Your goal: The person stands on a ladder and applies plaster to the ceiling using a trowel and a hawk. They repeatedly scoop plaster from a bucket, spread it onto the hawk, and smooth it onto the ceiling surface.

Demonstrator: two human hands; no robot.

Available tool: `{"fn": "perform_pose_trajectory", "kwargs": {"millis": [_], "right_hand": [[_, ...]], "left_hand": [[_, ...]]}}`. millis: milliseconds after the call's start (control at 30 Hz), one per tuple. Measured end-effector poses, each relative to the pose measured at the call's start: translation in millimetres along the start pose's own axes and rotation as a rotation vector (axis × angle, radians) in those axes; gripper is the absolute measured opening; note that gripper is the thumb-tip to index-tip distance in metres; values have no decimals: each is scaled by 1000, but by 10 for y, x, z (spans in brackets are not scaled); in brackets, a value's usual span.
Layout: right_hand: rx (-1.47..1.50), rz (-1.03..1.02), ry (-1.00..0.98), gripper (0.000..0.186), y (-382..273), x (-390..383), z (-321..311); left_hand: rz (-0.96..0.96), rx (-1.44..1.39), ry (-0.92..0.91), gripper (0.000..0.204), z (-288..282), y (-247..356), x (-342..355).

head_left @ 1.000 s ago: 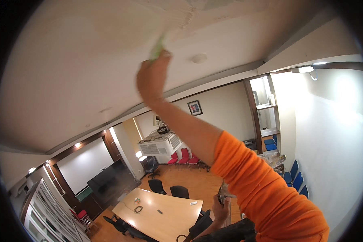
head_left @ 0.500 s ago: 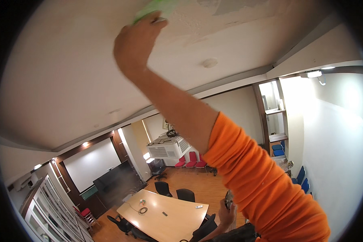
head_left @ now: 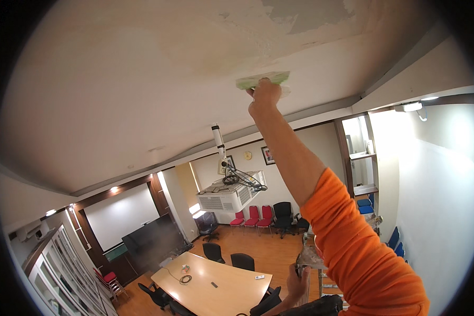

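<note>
Up at the ceiling (head_left: 142, 95), my right hand (head_left: 266, 95) grips a flat, pale green putty spreader (head_left: 263, 80), its wide blade lying against or very near the surface. Its orange-sleeved arm reaches up from the lower right. Patchy, rough filler and a grey bare patch (head_left: 310, 15) mark the ceiling beyond the blade. Low down, my left hand (head_left: 298, 282) is closed round something dark beside a greyish, stained flat piece (head_left: 310, 258); I cannot make out what it holds, and the right sleeve hides part of that area.
A white projector (head_left: 226, 197) hangs from a ceiling pole with looped cables. Below stands a long wooden table (head_left: 210, 284) with black chairs around it. Ladder rungs (head_left: 329, 287) show beside my left hand. Red chairs (head_left: 253, 216) line the far wall; a white wall rises at right.
My right hand has swept the spreader to the right and lower in view, along the ceiling. The projector and its pole have come out from behind the arm. My left hand stays low.
</note>
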State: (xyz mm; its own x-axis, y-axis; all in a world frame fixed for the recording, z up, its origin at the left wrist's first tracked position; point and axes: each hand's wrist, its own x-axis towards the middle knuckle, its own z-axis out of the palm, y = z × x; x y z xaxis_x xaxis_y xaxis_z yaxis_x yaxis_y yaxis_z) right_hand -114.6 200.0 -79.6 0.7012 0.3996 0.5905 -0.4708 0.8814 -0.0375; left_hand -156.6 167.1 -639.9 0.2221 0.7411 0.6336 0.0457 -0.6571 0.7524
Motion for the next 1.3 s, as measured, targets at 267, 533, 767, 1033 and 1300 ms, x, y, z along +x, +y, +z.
{"fn": "perform_pose_trajectory", "kwargs": {"millis": [267,533,767,1033,1300], "right_hand": [[-312,-423,-276,16,-99,-281,656],[-597,-943,-20,45,-542,-928,660],[-821,-1134,17,76,15,-753,1386],[-934,-1095,-381,57,429,-1364,498],[-1063,-575,-81,51,-243,47,414]], "left_hand": [[-27,71,-28,55,19,23,-11],[18,49,-22,56,-2,-151,15],[11,58,-59,54,34,-62,12],[32,70,-12,53,-28,-132,-22],[-5,113,-15,54,64,-109,12]]}}
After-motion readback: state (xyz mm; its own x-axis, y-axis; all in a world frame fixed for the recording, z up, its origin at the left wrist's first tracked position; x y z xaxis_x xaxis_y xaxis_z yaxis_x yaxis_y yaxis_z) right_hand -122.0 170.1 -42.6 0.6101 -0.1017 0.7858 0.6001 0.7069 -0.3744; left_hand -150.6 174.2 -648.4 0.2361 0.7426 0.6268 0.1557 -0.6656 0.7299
